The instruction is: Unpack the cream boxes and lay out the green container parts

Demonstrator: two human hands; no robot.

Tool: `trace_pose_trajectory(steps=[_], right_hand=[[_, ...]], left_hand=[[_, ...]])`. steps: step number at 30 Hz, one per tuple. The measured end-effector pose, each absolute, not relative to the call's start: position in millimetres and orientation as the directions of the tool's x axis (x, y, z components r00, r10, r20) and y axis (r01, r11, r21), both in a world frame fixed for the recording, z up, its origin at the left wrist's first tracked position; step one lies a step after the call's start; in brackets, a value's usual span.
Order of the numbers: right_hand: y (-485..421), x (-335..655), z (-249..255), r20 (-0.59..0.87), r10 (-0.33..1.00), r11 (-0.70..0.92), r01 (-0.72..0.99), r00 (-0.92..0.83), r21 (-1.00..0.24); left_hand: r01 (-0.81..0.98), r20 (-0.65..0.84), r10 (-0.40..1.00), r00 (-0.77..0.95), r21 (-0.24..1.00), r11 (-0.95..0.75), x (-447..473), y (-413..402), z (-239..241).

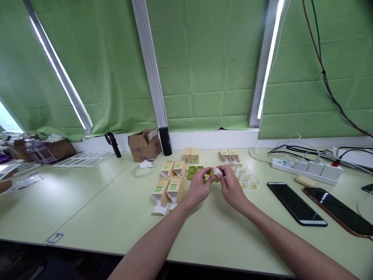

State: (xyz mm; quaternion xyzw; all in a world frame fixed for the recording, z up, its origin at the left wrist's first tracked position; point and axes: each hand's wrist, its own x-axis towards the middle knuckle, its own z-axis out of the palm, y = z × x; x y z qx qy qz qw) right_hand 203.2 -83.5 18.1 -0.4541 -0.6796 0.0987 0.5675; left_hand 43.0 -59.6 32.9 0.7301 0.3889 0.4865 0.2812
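My left hand (199, 188) and my right hand (232, 188) meet over the pale green table (110, 202), fingers pinched together on a small green case with a white piece in it (217, 173). Just behind the hands lie more green cases (192, 171). Several tan cartons with green labels (170, 186) lie open to the left of my left hand. To the right of my right hand sit several clear plastic trays with yellow bits (247, 178).
Two dark phones (295, 203) lie at the right, in front of a white power strip (309, 168) with chargers and cables. A brown cardboard box (145, 145), a black cylinder (165, 141) and a coiled white cable (144, 168) stand at the back. Clutter fills the far left.
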Motion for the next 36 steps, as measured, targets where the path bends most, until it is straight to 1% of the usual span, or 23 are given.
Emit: trace_pose_trajectory(steps=[2,3,4,5,7,8,9,10,12,16,19,21,25,27,29,31,33,35,36], right_hand=[[-78.2,209.0,19.0,0.652,0.739,0.541,0.426,0.173,-0.725],[-74.9,213.2,20.0,0.615,0.749,0.523,0.350,0.247,-0.777],[-71.7,217.9,21.2,0.551,0.781,0.500,0.234,0.293,-0.834],[-68.8,222.6,22.5,0.468,0.831,0.466,0.084,0.301,-0.881],[-65.0,229.9,25.1,0.333,0.916,0.381,-0.225,0.224,-0.897],[-64.2,232.1,26.2,0.292,0.941,0.334,-0.341,0.171,-0.879],[-64.2,233.1,27.3,0.269,0.955,0.297,-0.423,0.126,-0.856],[-64.8,233.1,28.2,0.258,0.962,0.271,-0.474,0.093,-0.838],[-67.2,231.2,30.2,0.257,0.965,0.250,-0.513,0.059,-0.821],[-73.8,227.0,35.3,0.272,0.962,0.240,-0.504,0.009,-0.830],[-77.9,227.1,39.9,0.266,0.964,0.242,-0.511,0.028,-0.825],[-79.7,228.2,42.4,0.294,0.954,0.289,-0.475,0.066,-0.831],[-81.1,230.2,44.2,0.350,0.932,0.362,-0.321,0.095,-0.875],[-80.8,230.5,43.5,0.355,0.929,0.369,-0.212,0.102,-0.905],[-80.3,230.5,42.2,0.395,0.909,0.404,-0.054,0.132,-0.913],[-79.8,230.9,40.9,0.488,0.854,0.468,0.146,0.182,-0.872],[-79.0,231.9,39.6,0.597,0.773,0.506,0.358,0.216,-0.785],[-77.4,233.5,37.6,0.681,0.706,0.508,0.530,0.195,-0.679],[-76.1,234.3,36.0,0.713,0.681,0.512,0.590,0.164,-0.624]], left_hand=[[0.277,0.471,0.854,0.223,0.809,-0.519,42.0,-57.7,31.2],[0.271,0.457,0.861,0.223,0.819,-0.505,41.2,-56.6,30.5],[0.267,0.445,0.868,0.221,0.828,-0.492,40.4,-55.6,29.9],[0.264,0.437,0.874,0.214,0.835,-0.482,39.6,-54.8,29.6],[0.247,0.436,0.879,0.193,0.845,-0.474,38.7,-54.2,29.5],[0.234,0.443,0.878,0.182,0.847,-0.476,38.6,-54.2,29.6],[0.223,0.453,0.875,0.171,0.847,-0.483,38.6,-54.4,29.8],[0.215,0.465,0.871,0.159,0.845,-0.490,38.6,-54.8,30.0],[0.208,0.477,0.868,0.134,0.843,-0.496,38.5,-55.3,30.3],[0.220,0.488,0.870,0.070,0.843,-0.491,36.2,-55.4,31.1],[0.264,0.502,0.865,0.011,0.833,-0.487,34.3,-55.3,32.6],[0.286,0.508,0.861,-0.016,0.828,-0.483,33.8,-55.2,33.7],[0.306,0.521,0.853,-0.040,0.819,-0.486,33.6,-54.3,33.8],[0.310,0.524,0.851,-0.042,0.816,-0.487,33.5,-53.6,33.1],[0.310,0.525,0.850,-0.043,0.816,-0.488,33.3,-53.4,32.7],[0.308,0.524,0.851,-0.045,0.817,-0.487,33.2,-53.8,32.9],[0.307,0.522,0.852,-0.046,0.819,-0.485,33.1,-54.6,33.5],[0.305,0.515,0.856,-0.048,0.824,-0.478,33.1,-55.3,33.7],[0.303,0.511,0.858,-0.049,0.826,-0.475,33.1,-55.4,33.6]])
